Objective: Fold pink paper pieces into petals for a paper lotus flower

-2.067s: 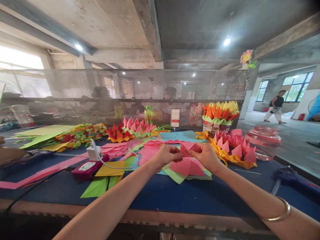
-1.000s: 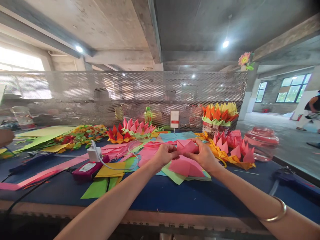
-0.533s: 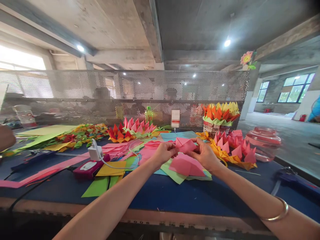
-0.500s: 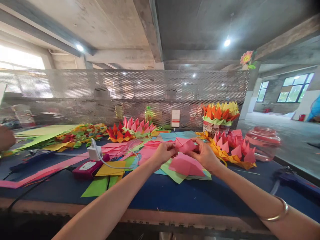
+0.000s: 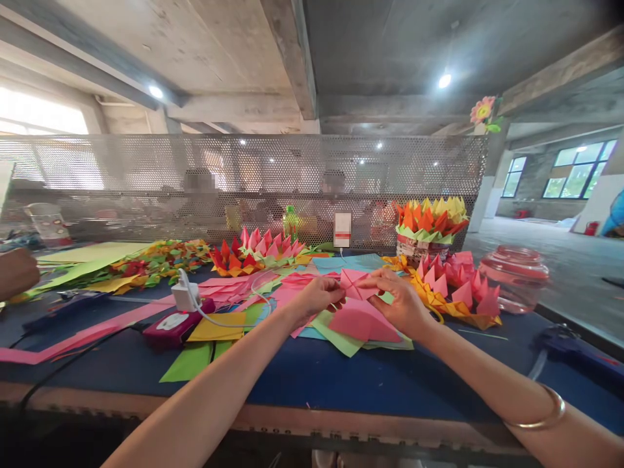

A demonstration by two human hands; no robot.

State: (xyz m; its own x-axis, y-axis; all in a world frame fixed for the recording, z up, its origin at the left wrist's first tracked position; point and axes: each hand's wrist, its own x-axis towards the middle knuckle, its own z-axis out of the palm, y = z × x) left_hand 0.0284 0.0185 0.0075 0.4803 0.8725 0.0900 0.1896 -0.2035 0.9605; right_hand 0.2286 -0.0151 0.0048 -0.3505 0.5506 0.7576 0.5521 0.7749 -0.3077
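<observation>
A small pink folded paper with creases meeting near its middle is held up above the table between my two hands. My left hand pinches its left edge. The fingers of my right hand grip its right side, the index finger lying across the front. Just below lie pink sheets on top of green sheets. To the right of my right hand sit pink folded points on a yellow-orange folded base.
A purple power strip with a white charger and cable lies to the left. At the back right stands a tiered paper flower, near a clear pink-tinted jar. Glue guns rest at both sides. Another person's hand shows far left.
The pink paper has turned so its creased face shows. My right fingers have shifted over its front. The other person's hand at the far left has moved slightly inward.
</observation>
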